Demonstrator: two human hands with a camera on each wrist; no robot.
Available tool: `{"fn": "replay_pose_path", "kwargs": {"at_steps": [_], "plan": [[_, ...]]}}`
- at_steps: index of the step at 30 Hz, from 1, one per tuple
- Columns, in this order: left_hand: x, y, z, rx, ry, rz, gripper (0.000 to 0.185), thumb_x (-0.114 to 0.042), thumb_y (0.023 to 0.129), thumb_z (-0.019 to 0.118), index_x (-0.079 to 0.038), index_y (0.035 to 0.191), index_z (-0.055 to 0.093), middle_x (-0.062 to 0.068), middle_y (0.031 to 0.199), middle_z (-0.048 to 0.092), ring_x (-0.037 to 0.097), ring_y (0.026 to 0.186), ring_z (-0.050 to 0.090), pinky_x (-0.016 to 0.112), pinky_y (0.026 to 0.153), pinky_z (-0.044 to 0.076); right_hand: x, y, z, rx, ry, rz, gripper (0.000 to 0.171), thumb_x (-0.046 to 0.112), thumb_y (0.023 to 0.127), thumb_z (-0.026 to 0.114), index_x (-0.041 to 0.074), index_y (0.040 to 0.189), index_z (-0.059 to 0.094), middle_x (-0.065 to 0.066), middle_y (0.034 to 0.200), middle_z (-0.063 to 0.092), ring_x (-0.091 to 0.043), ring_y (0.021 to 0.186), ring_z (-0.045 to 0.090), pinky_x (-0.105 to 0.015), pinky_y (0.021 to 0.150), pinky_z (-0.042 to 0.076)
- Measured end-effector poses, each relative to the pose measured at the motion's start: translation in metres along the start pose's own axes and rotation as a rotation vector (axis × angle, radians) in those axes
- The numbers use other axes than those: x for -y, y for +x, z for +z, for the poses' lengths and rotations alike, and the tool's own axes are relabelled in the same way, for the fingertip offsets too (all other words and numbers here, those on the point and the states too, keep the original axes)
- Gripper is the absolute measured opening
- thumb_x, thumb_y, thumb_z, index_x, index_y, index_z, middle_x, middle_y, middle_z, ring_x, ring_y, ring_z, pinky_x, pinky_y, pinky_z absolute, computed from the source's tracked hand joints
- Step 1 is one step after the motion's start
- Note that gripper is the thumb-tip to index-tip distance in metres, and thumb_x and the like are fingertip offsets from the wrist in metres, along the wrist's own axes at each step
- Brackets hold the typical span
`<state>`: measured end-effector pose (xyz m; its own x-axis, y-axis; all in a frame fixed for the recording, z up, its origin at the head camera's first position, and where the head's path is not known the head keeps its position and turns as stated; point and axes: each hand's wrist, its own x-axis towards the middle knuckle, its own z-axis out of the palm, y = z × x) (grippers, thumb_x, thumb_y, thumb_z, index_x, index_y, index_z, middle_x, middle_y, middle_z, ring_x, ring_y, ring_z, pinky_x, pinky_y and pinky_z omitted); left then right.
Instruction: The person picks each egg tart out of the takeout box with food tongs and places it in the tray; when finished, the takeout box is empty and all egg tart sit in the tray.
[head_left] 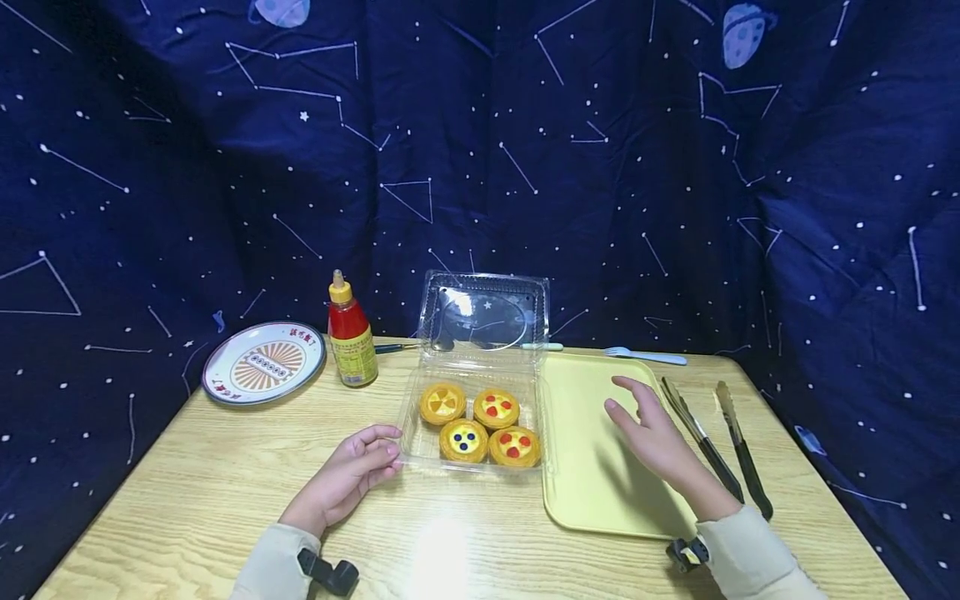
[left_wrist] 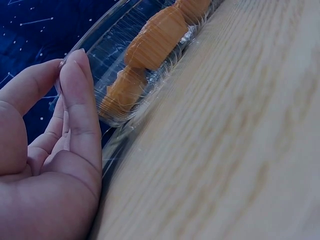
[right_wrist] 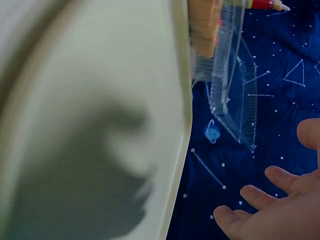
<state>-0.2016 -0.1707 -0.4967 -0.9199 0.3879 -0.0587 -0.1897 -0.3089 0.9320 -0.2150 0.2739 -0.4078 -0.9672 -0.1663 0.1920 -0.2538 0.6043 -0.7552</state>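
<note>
Wooden table (head_left: 225, 500), star-print blue backdrop (head_left: 150, 167) — hands at an open clear tart box (head_left: 480, 417).

The box sits mid-table holding four tarts (head_left: 480, 425), its lid upright. The left hand (head_left: 348, 475) rests on the table, fingertips (left_wrist: 75, 70) curled against the box's near-left corner. The right hand (head_left: 652, 433) hovers over the yellow tray (head_left: 585, 492) just right of the box — fingers relaxed, holding nothing. Tongs (head_left: 720, 450) lie beside the tray; a plate (head_left: 262, 362), sauce bottle (head_left: 351, 333) and fork (head_left: 645, 356) stand further back.
</note>
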Motion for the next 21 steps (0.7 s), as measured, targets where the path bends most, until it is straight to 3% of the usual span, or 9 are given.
{"fn": "replay_pose_path", "kwargs": {"at_steps": [6,13,21], "plan": [[-0.002,-0.001,0.003,-0.007,-0.001,-0.001,0.033,-0.005,0.099,0.058,0.003,0.128,0.044,0.003,0.1,0.064,0.013,0.091,0.066,0.021,0.08,0.055,-0.009,-0.022,-0.019,-0.075,-0.133,-0.052,0.053,0.028,0.104,0.052,-0.003,0.144,0.037,-0.03,0.145,0.033,-0.053,0.133,0.028,-0.072,0.101,0.027],[-0.003,-0.001,0.003,-0.007,0.0,-0.005,0.033,-0.006,0.099,0.057,0.003,0.127,0.045,0.001,0.099,0.064,0.012,0.091,0.066,0.021,0.08,0.054,-0.038,-0.039,-0.041,-0.167,-0.254,-0.087,0.05,0.025,0.101,0.057,-0.005,0.14,0.042,-0.032,0.141,0.038,-0.055,0.128,0.031,-0.071,0.095,0.029],[-0.001,-0.001,0.003,-0.002,-0.007,0.002,0.03,-0.004,0.099,0.057,0.002,0.126,0.046,0.004,0.1,0.064,0.013,0.091,0.066,0.022,0.08,0.055,-0.062,-0.047,-0.062,-0.211,-0.394,0.022,0.056,0.035,0.099,0.058,-0.001,0.139,0.044,-0.034,0.14,0.037,-0.061,0.124,0.03,-0.078,0.08,0.025]]}}
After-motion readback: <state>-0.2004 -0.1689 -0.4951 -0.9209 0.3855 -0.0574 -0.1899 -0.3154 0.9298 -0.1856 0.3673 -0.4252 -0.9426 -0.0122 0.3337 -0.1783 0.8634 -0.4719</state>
